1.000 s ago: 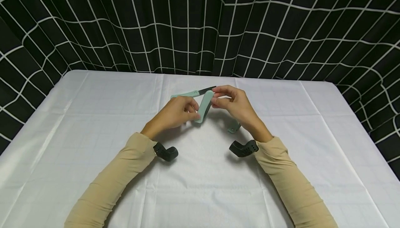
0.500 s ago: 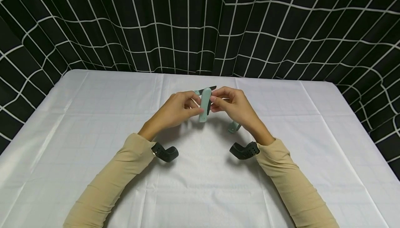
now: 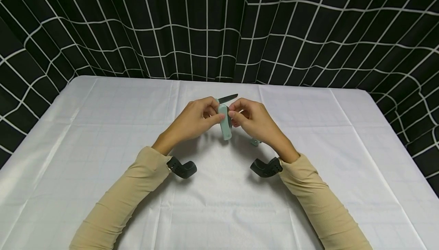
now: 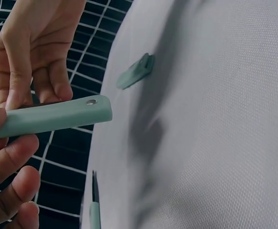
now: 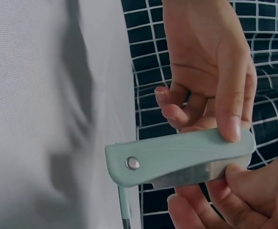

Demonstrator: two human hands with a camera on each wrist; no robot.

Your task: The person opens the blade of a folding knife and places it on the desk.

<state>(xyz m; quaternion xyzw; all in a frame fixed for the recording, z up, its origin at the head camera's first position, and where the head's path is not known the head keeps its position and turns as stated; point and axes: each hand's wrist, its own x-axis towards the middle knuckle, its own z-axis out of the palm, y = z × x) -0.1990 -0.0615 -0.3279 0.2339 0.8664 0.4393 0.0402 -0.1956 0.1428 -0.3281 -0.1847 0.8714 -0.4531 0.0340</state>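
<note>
My left hand (image 3: 199,119) holds a folding knife (image 3: 225,128) by its light green handle, thumb on the near face. A silver pivot shows at one end of the handle in the right wrist view. From the handle's long edge the grey blade (image 5: 184,177) sticks out a little, mostly folded in. My right hand (image 3: 254,119) pinches that blade between thumb and finger, at the end away from the pivot. The knife is raised over the table, its pivot end toward me. Behind my left hand lies a second knife with a dark blade (image 3: 228,98) extended, its green handle mostly hidden in the head view.
A small light green piece (image 4: 136,72) lies on the white cloth-covered table (image 3: 219,204), partly behind my right hand in the head view. Black wrist mounts (image 3: 183,169) stick out from both sleeves. A black curtain with a white grid (image 3: 205,25) hangs behind the table.
The held knife has turned from slanting to nearly upright, then tipped the other way and come lower. My left hand has shifted right, covering the second knife's handle. My right thumb and finger now pinch the blade.
</note>
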